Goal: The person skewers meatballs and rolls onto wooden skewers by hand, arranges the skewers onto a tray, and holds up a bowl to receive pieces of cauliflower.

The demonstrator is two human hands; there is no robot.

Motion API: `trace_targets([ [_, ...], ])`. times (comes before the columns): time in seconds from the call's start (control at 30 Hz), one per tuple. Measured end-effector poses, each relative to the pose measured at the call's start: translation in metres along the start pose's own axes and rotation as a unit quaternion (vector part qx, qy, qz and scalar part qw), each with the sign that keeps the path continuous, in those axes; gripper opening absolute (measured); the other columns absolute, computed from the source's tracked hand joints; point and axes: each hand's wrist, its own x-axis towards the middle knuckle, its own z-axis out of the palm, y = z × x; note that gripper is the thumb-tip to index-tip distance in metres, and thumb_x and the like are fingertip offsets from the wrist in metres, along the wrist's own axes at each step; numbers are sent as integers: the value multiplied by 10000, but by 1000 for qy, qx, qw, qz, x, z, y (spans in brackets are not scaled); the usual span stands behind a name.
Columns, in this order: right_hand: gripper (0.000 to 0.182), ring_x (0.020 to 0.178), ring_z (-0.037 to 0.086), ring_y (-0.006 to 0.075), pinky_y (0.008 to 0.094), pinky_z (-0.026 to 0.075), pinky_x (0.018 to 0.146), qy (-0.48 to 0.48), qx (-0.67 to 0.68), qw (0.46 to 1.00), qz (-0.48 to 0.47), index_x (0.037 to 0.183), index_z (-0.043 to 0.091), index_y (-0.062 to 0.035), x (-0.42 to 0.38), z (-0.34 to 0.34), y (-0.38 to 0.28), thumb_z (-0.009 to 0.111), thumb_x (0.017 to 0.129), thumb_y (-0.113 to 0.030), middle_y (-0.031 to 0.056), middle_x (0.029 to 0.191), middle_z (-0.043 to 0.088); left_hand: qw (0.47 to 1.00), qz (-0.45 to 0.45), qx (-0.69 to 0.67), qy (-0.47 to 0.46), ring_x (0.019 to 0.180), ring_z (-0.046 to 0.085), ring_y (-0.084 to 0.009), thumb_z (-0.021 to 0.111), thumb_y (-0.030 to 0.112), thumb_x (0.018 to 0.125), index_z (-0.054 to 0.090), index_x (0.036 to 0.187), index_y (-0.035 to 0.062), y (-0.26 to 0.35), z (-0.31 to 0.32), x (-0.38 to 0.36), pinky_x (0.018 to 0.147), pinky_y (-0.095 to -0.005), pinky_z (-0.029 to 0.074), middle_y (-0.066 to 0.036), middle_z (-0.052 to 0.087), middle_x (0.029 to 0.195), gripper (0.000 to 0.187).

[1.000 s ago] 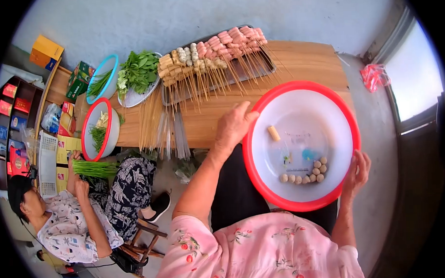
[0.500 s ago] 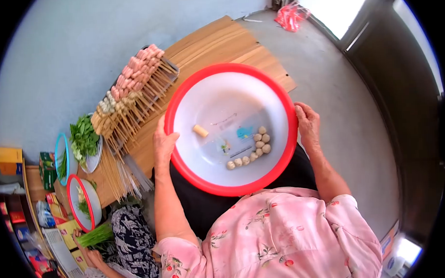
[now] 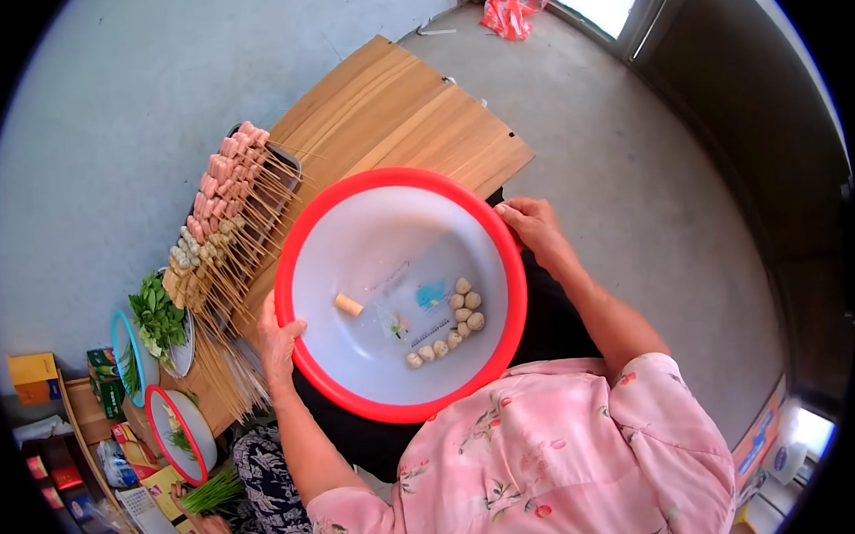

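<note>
With the bench (image 3: 375, 109) beyond, holds the basin (image 3: 404, 413) between left grip (image 3: 278, 342) and right grip (image 3: 536, 225), closed on opposite rim sides apparently for balance, with balls (image 3: 462, 315) mostly nearer right grip, perhaps from tilt, and roll (image 3: 349, 305) nearer left.

The left hand (image 3: 281, 340) is now at the left side of the basin (image 3: 396, 180), down from its upper left; the right hand (image 3: 536, 227) has gone from lower right to upper right. The view has turned, and the co-worker's head is out of sight.
</note>
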Motion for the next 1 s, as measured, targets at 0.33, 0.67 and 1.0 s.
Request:
trace_targets([
  [0.33,240,870,553,290,366,439,784,-76,-398,751,-521,936,646,-106,75,32,34,591,724,-205,127,900,610,999,-45,-27,12,940,590,-177,528,-127,615,467,1269,22,-11,-13,-11,830,-278,470,-80,600,1087,673],
  [0.67,387,839,564,108,265,465,748,-39,88,994,-43,1044,630,9,-7,-2,8,527,901,-337,52,927,632,999,-5,-50,7,913,596,-187,541,-114,614,478,1241,6,-7,5,6,808,-291,481,-94,611,1043,642],
  [1.0,408,913,567,196,321,473,809,86,223,970,-30,1125,522,-4,-44,8,14,579,721,-3,88,1011,583,974,17,-228,-6,847,626,-188,689,43,737,391,1283,-51,10,45,51,728,-295,512,-153,625,997,629],
])
